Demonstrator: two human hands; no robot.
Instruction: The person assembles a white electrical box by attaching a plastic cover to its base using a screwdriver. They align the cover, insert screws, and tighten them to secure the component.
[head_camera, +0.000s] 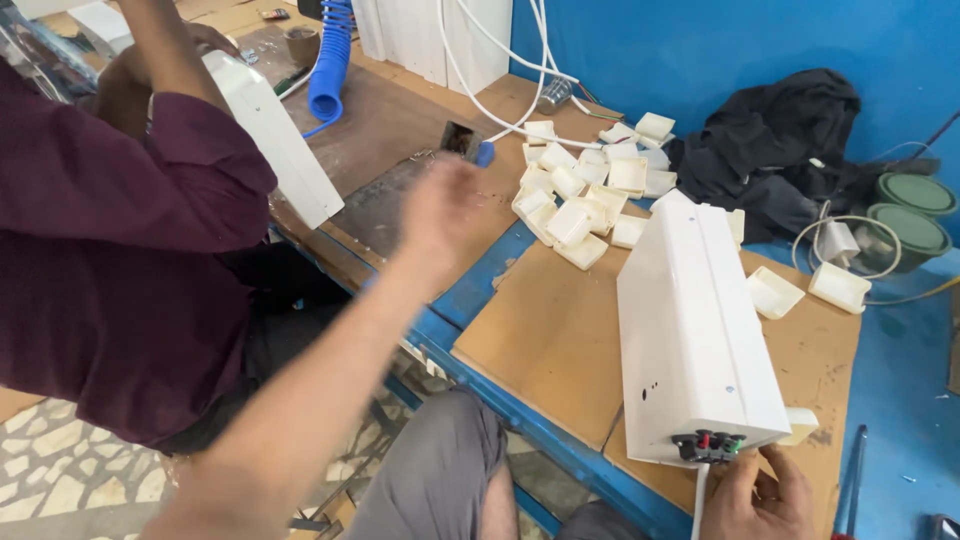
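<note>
Your right hand (760, 495) sits at the six o'clock end of the white housing (695, 330). Its fingers press against the lower edge just below the small red, black and green terminal block (708, 446). The grip there is a steadying contact on the housing rather than a full wrap; the thumb side is out of view. A white cord (697, 505) leaves the housing beside that hand.

Your left hand (440, 205) is extended toward eleven o'clock, above the bench (555, 330). It is blurred, so I cannot tell whether it is open or closed, and nothing shows in it. It lies between the housing and the heap of small cream plastic caps (575, 190), which sits at about twelve o'clock of the housing, well apart from your right hand.

Judgement: the housing lies flat on the brown board, held in place, and the step in hand appears to be a reach with the free hand while the unit is steadied. The next move calls for a firm hold at the terminal end so the housing does not slide. It also calls for a clean single pick if a cap is wanted, since they lie jumbled and touching.

A co-worker in a maroon sleeve (120, 230) at nine o'clock holds a second white housing (280, 140). Keep your arm clear of it.
</note>
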